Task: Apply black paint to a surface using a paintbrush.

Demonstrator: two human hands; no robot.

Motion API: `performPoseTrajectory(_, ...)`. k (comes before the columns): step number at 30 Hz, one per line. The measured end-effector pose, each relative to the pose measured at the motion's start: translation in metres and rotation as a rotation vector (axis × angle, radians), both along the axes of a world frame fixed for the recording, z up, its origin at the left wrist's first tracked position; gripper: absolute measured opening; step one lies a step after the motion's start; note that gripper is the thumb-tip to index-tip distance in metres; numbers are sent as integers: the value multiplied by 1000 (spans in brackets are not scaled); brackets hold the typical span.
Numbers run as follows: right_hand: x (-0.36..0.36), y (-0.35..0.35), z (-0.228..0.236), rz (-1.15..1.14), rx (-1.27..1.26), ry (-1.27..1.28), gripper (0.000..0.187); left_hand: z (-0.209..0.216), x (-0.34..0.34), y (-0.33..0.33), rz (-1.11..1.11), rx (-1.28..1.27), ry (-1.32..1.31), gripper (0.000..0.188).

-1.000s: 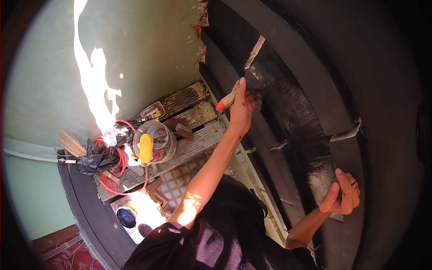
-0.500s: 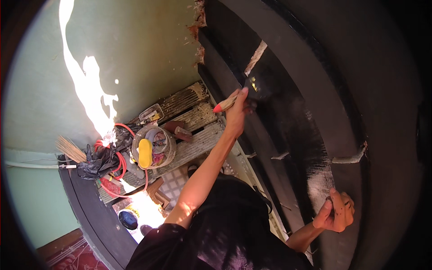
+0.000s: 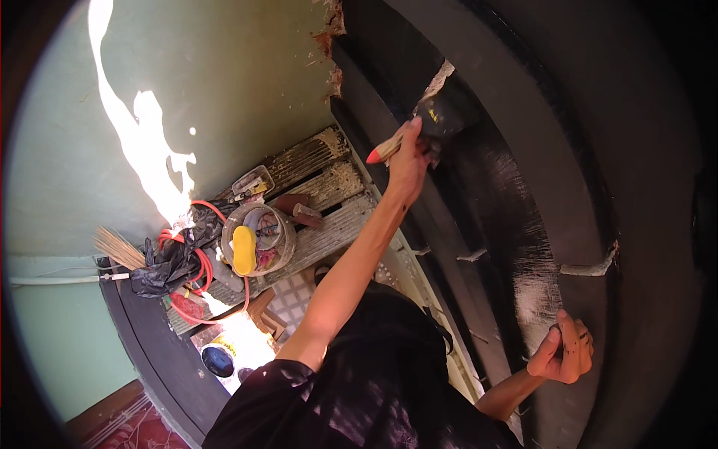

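My left hand [image 3: 407, 168] is closed round a paintbrush, whose wooden handle [image 3: 390, 149] ends in a red tip. The dark brush head [image 3: 443, 116] lies against the black-painted slatted woodwork [image 3: 486, 172], just below a pale unpainted strip [image 3: 440, 78]. Lower right, my right hand [image 3: 562, 349] is held close to the woodwork with fingers loosely bent and thumb apart, nothing seen in it. Dark smudges mark its fingers. Beside it is a thinly painted, streaky patch [image 3: 535, 295].
On a worn slatted bench [image 3: 329, 239] stands a bucket [image 3: 283, 258] with a yellow sponge-like piece [image 3: 243, 251]. A red hose [image 3: 203, 273], black plastic bag [image 3: 161, 271] and straw broom [image 3: 116, 247] lie beside it. An open paint can [image 3: 218, 361] stands below, by a brown wooden piece [image 3: 263, 313].
My left hand and the brush have moved up and to the right along the woodwork. My right hand has stayed nearly in place.
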State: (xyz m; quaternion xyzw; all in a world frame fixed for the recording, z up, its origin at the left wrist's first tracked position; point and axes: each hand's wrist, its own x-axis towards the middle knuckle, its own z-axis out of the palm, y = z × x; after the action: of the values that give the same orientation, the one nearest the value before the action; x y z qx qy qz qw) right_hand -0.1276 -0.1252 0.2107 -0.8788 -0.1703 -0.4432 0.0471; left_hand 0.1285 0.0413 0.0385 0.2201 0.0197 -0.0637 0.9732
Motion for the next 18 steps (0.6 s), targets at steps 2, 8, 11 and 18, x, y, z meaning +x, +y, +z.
performPoseTrajectory(2,1,1,2,-12,-16,3,24,-20,-14,9,8,109,68,22)
performPoseTrajectory(8,0,-2,3,24,-37,36,23,1,-16,18,15,-44,49,25)
performPoseTrajectory(11,-1,-5,2,57,-36,62,23,20,9,19,15,-104,-49,24)
performPoseTrajectory(18,1,-4,2,77,-31,60,23,-47,-9,33,11,212,42,20)
